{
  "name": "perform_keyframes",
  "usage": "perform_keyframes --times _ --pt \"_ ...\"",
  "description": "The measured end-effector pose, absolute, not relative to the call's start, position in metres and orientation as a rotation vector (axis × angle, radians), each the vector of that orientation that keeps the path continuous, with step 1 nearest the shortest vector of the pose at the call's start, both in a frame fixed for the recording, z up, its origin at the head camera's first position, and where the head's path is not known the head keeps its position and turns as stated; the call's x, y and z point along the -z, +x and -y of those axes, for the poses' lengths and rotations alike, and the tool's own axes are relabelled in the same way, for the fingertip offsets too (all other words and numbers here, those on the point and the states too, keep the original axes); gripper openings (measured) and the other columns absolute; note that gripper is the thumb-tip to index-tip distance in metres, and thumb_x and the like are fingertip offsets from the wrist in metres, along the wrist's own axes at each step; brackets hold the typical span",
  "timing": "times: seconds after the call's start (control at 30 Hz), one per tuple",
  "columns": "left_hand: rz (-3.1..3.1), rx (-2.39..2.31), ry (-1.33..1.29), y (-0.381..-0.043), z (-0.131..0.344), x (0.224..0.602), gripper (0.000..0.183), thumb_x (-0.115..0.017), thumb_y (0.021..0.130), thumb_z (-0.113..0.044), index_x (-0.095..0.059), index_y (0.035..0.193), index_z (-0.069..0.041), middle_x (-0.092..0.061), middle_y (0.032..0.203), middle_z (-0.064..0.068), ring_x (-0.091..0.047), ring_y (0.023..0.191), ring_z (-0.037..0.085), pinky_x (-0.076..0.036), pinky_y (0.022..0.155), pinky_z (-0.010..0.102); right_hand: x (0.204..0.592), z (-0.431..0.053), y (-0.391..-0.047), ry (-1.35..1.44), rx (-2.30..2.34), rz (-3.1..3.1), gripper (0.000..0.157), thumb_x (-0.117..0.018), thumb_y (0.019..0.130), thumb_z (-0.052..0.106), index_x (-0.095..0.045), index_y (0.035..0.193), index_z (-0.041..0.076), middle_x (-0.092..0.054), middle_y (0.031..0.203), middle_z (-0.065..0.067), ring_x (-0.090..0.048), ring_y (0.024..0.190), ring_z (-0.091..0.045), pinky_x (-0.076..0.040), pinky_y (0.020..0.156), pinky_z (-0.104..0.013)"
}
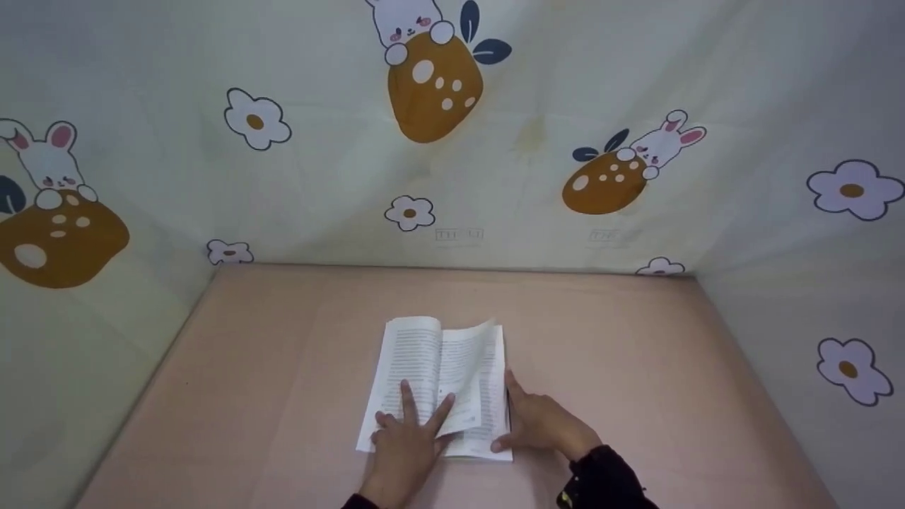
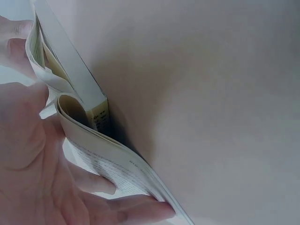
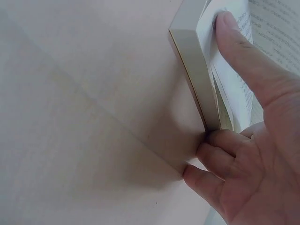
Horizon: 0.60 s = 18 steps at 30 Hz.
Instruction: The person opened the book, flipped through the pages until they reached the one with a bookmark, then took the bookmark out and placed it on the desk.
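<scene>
An open book [image 1: 412, 353] with printed pages lies on the pink-covered table. My left hand [image 1: 406, 442] rests on its lower part near the spine, fingers spread across both sides. One leaf [image 1: 468, 403] on the right side stands partly raised and curved over the pages beneath. At the book's right edge, my right hand [image 1: 544, 420] holds the page block, thumb on the top page and fingers along the side. The right wrist view shows that thumb pressed on the paper near a corner of the thick block [image 3: 206, 84]. Pages bulge beside the spine in the left wrist view.
The pink tabletop [image 1: 283, 382] stretches around the book. A pale cloth wall [image 1: 325, 177] printed with rabbits and flowers rises behind it, with similar walls at the left and right.
</scene>
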<state>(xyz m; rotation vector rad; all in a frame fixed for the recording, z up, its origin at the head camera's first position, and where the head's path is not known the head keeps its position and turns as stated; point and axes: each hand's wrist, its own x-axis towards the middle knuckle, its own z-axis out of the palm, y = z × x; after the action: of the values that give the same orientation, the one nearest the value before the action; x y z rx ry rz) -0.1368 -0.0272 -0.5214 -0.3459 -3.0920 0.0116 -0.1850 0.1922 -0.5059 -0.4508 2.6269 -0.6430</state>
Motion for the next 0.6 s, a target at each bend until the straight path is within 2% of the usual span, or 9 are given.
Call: perform_keyframes --times 0.13,0.23,0.4,0.5,0.6 --pt "3.125 0.146 -0.299 -0.1382 0.0286 0.5205 0.051 -0.046 0.092 -0.045 -0.038 0.141 -0.033 -0.034 0.140 0.033 -0.053 0.096 0.061 -0.054 0.059 0.052 0.5055 -0.1915 -0.1846 -0.432 0.646 -2.623 0.124 -0.078 0.063 0.051 -0.006 0.146 -0.006 -0.051 0.126 -0.034 -0.053 0.115 -0.042 -0.040 0.099 -0.051" --pt "3.133 0.253 -0.284 -0.1403 0.0308 0.5192 0.050 -0.042 0.095 -0.037 -0.036 0.143 -0.025 -0.033 0.141 0.034 -0.050 0.097 0.063 -0.054 0.062 0.053 0.5045 -0.1908 -0.1850 -0.410 0.665 -2.619 0.126 -0.079 0.063 0.051 -0.003 0.147 -0.005 -0.053 0.123 -0.034 -0.054 0.114 -0.042 -0.041 0.099 -0.051" --pt "3.133 0.302 -0.292 -0.1434 0.0333 0.5197 0.054 -0.036 0.096 -0.037 -0.032 0.146 -0.016 -0.033 0.142 0.033 -0.049 0.097 0.064 -0.054 0.063 0.054 0.5043 -0.1920 -0.1857 -0.384 0.697 -2.596 0.127 -0.079 0.063 0.051 0.002 0.149 0.003 -0.053 0.124 -0.033 -0.055 0.113 -0.040 -0.040 0.099 -0.052" --pt "3.112 0.296 -0.308 -0.1423 0.0352 0.5191 0.054 -0.037 0.097 -0.034 -0.032 0.145 -0.008 -0.035 0.141 0.032 -0.052 0.095 0.062 -0.054 0.060 0.053 0.5045 -0.1932 -0.1857 -0.414 0.705 -2.583 0.124 -0.078 0.064 0.052 0.001 0.150 0.008 -0.045 0.134 -0.031 -0.051 0.118 -0.042 -0.038 0.101 -0.052" --pt "3.102 0.320 -0.323 -0.1416 0.0364 0.5178 0.053 -0.039 0.097 -0.025 -0.032 0.143 0.000 -0.034 0.142 0.032 -0.052 0.095 0.062 -0.054 0.059 0.054 0.5041 -0.1947 -0.1858 -0.462 0.717 -2.581 0.118 -0.076 0.066 0.050 -0.004 0.150 0.011 -0.031 0.145 -0.028 -0.041 0.127 -0.044 -0.032 0.106 -0.054"
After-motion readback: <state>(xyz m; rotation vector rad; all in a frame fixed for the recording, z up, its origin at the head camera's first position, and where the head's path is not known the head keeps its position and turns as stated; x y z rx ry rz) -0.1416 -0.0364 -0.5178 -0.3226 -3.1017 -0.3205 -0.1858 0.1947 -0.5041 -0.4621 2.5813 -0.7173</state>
